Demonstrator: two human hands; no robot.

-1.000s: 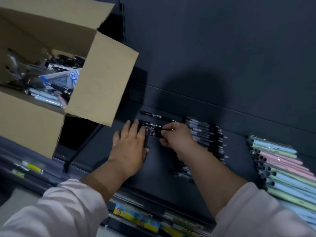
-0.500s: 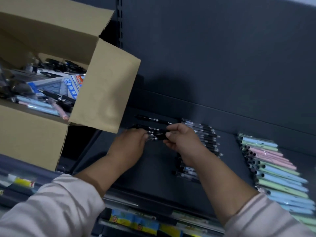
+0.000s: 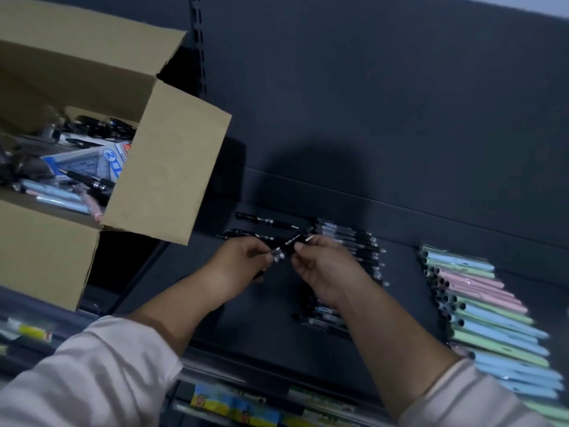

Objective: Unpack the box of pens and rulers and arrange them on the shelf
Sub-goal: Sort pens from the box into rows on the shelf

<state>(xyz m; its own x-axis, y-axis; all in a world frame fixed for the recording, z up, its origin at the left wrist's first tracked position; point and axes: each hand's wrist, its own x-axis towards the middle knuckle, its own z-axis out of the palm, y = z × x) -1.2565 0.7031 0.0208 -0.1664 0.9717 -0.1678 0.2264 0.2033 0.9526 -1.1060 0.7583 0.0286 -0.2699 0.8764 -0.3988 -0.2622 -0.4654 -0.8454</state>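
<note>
Black pen [image 3: 291, 243]: where is it against the box [image 3: 166, 167]?
– Right of the box and a little below its hanging flap. It is held slanted in the air over the shelf [image 3: 172, 282], between both hands.

How do the hands hold it?
– The left hand [image 3: 243, 263], the one nearer the box, has its fingers curled round the pen's lower end. The right hand [image 3: 326, 269] pinches the upper end between thumb and fingertips. Whether the left hand grips a second pen as well, I cannot tell.

What else lies right of the box?
– Two loose black pens [image 3: 264, 221] lie on the shelf, nearest the flap. Farther right is a row of black pens [image 3: 354, 241], partly hidden by the right forearm. Farthest from the box are the pastel pens [image 3: 480, 300], blue, green and pink.

And inside the box?
– A blue ruler pack [image 3: 89, 163], with black and pastel pens around it.
</note>
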